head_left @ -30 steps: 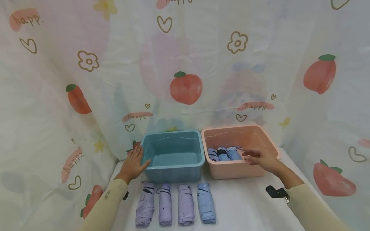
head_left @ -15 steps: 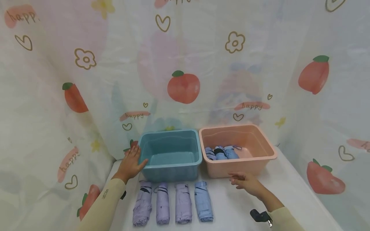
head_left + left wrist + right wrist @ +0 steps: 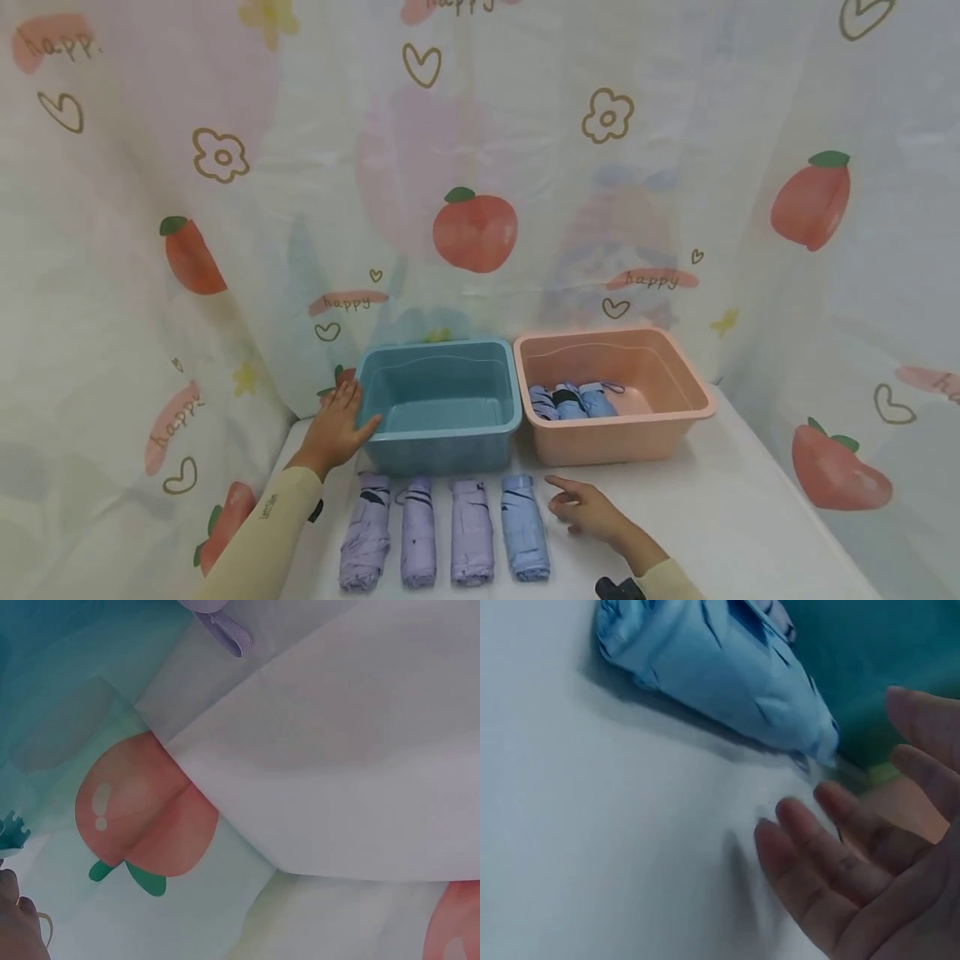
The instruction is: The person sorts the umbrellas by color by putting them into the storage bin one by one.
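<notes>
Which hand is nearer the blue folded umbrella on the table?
Right: the right hand is just right of the blue folded umbrella, not touching it; the left hand is farther off, at the left side of the teal bin.

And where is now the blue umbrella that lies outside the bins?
In the head view, the blue umbrella lies at the right end of the row, between a purple umbrella and the right hand.

Four umbrellas (image 3: 472, 533) before two bins (image 3: 438, 450); three umbrellas (image 3: 572, 404) in the right bin (image 3: 611, 442).
</notes>
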The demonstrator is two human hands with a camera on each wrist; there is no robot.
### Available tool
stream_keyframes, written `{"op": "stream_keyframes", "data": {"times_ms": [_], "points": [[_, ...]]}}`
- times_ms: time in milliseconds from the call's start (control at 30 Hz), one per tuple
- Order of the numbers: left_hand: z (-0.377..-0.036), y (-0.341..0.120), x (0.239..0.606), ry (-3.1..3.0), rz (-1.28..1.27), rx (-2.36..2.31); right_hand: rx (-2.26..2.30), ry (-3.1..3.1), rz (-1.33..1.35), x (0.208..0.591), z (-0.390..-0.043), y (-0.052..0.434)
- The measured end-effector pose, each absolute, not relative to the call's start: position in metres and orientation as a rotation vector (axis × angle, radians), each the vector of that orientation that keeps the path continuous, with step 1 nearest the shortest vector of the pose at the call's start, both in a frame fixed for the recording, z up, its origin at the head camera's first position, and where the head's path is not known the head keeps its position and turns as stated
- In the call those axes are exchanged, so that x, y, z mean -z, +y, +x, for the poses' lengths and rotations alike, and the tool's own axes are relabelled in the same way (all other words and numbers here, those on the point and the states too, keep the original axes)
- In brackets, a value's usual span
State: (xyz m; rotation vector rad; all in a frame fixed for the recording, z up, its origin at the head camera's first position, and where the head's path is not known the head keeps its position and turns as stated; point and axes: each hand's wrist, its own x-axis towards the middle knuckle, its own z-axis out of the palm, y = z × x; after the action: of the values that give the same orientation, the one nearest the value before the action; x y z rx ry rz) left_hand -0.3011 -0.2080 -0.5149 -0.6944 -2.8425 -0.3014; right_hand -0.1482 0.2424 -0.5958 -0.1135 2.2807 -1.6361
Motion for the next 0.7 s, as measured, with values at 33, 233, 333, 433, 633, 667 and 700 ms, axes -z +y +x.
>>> {"op": "stream_keyframes", "data": {"times_ms": [33,233,333,433,633,667,700], "points": [[-0.301,-0.208,0.516,-2.842,-0.692,0.304,1.628,2.272,-0.124,0.598,-0.147,0.239],[-0.301,-0.209,0.518,-2.838,-0.689,0.305,1.548,2.279,-0.19,0.602,-0.147,0.215],[-0.3,-0.209,0.519,-2.841,-0.685,0.311,1.42,2.389,-0.201,0.605,-0.15,0.203],[-0.299,-0.209,0.519,-2.85,-0.677,0.311,1.287,2.522,-0.176,0.608,-0.152,0.191],[-0.3,-0.208,0.519,-2.847,-0.673,0.307,1.268,2.609,-0.088,0.607,-0.156,0.176],[-0.3,-0.208,0.519,-2.846,-0.675,0.311,1.269,2.621,-0.08,0.607,-0.156,0.175],[-0.301,-0.208,0.519,-2.845,-0.678,0.315,1.272,2.633,-0.071,0.606,-0.157,0.174]]}}
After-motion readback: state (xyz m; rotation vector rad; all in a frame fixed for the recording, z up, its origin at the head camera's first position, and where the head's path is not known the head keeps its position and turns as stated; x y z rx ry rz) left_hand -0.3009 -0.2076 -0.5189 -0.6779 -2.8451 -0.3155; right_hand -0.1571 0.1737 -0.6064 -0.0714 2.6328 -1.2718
